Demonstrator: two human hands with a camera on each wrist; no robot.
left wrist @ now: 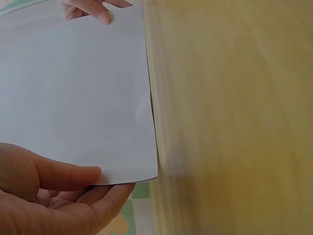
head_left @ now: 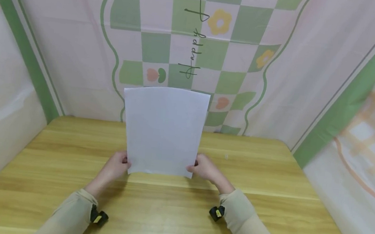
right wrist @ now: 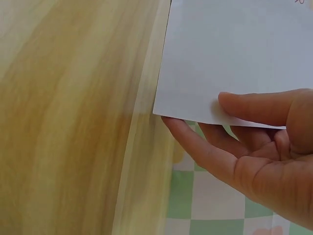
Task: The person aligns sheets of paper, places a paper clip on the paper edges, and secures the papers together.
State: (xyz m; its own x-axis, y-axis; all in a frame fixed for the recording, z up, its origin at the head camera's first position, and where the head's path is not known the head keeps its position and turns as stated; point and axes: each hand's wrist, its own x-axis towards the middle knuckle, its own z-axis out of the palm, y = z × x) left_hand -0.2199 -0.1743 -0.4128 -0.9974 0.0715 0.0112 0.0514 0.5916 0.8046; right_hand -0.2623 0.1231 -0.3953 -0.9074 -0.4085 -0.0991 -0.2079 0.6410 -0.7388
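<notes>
White paper (head_left: 165, 130) stands roughly upright above the table, its top edge slightly bowed. My left hand (head_left: 117, 165) pinches it near the lower left corner, thumb on the near face and fingers behind. At the lower right corner my right hand (head_left: 205, 167) pinches it the same way. The left wrist view shows the left thumb (left wrist: 73, 176) pressed on the paper (left wrist: 78, 93), with a second edge just showing under the corner. In the right wrist view the right thumb (right wrist: 254, 106) lies on the sheet's face, the fingers beneath its edge.
The wooden table (head_left: 163, 213) spreads under both arms. A tiny pale item (head_left: 226, 157) lies on it right of the paper; its kind is too small to tell. Behind hangs a checked green and white curtain (head_left: 211, 54), with more printed cloth at both sides.
</notes>
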